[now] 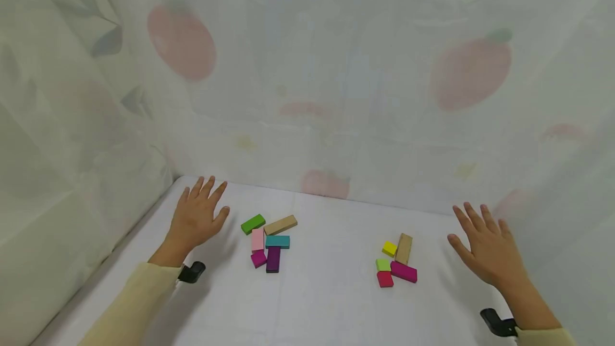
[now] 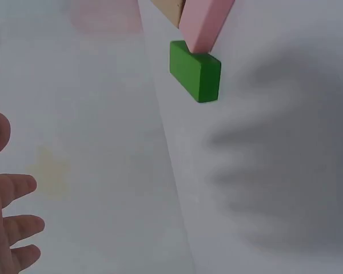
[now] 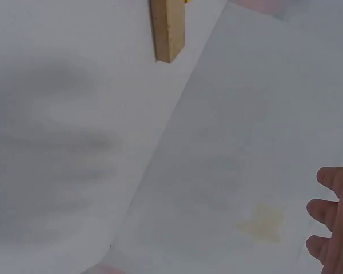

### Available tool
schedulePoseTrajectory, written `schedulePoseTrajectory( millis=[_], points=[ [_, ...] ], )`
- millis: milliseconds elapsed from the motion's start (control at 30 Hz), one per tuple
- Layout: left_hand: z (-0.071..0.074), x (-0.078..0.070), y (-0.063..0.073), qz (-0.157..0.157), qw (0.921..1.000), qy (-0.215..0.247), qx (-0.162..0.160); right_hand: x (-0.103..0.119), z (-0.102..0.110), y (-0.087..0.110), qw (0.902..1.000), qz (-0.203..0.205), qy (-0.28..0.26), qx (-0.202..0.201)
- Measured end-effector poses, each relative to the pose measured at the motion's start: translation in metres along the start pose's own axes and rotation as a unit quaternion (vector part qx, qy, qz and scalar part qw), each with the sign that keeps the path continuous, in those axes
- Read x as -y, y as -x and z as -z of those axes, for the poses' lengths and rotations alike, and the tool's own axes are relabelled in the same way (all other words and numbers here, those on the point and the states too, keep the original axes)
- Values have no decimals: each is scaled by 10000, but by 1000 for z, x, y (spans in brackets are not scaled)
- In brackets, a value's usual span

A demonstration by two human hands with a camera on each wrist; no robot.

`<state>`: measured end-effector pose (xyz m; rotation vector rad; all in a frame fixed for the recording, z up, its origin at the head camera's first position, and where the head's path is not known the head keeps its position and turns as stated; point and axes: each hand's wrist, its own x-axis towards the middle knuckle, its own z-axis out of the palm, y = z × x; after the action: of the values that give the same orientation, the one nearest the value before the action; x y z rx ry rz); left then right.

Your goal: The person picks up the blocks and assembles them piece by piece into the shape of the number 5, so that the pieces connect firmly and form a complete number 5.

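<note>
My left hand (image 1: 195,220) hovers above the table's left side, fingers spread and holding nothing. Just right of it lies a group of blocks: green (image 1: 253,223), tan (image 1: 281,225), pink (image 1: 257,240), teal (image 1: 277,242), purple (image 1: 273,259) and magenta (image 1: 258,258). On the other side, my right hand (image 1: 490,252) is raised with its fingers apart, also without anything in it. Left of that hand sits a second group: a yellow block (image 1: 389,249), a wooden block (image 1: 403,249), a lime block (image 1: 383,265), a red block (image 1: 385,279) and a long magenta block (image 1: 403,272).
A white cloth-covered table (image 1: 331,292) bears both groups, with a wide gap between them. Pale curtains (image 1: 365,84) printed with strawberries stand behind and at the sides. Black wrist mounts (image 1: 192,272) sit on both forearms.
</note>
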<state>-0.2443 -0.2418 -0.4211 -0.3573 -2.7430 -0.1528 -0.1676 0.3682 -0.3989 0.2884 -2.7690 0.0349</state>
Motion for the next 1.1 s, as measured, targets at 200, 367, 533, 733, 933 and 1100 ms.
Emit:
schedulePoseTrajectory(
  millis=[200,367,533,733,933,1100],
  points=[
    [-7,-11,-8,-104,9997,134,-194,15,-2,-15,9990,238,185,-331],
    [-13,-24,-13,-210,9993,216,-218,29,-10,-24,9985,311,23,-460],
    [-18,-39,-16,-229,9991,347,-4,39,-21,-30,9974,410,-331,-487],
    [-26,-51,-19,-250,9976,615,176,51,-31,-36,9954,296,-915,-27],
    [-35,-62,-21,-58,9933,1085,395,61,-47,-39,9892,165,-1390,444],
    [-44,-72,-23,56,9889,1312,691,65,-63,-40,9822,22,-1718,762]
  ],
)
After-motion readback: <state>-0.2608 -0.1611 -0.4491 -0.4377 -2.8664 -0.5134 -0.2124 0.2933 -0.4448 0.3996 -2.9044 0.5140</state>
